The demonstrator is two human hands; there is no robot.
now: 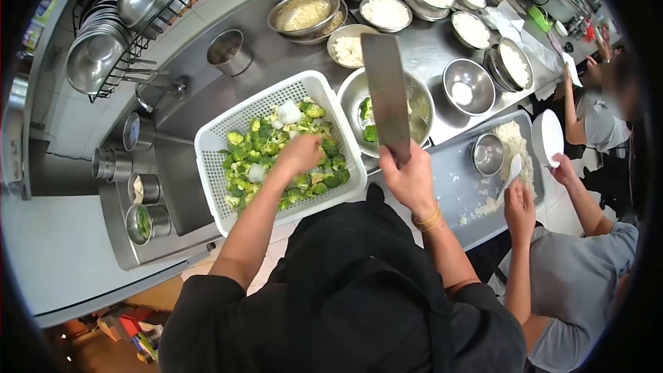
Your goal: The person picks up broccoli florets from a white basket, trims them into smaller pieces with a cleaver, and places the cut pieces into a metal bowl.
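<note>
Reaching into the basket (207, 141), the left hand (300, 155) curls its fingers among broccoli (252, 145) (bright green florets, some pale stems), a grip I cannot confirm; picking seems the step. The right hand (409, 179) clenches a cleaver (385, 97) upright beside the colander (423, 107); cutting would need it lowered clear of fingers

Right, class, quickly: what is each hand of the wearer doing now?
Left hand: on the broccoli in the white basket; grip cannot be told.
Right hand: closed on the cleaver.
</note>
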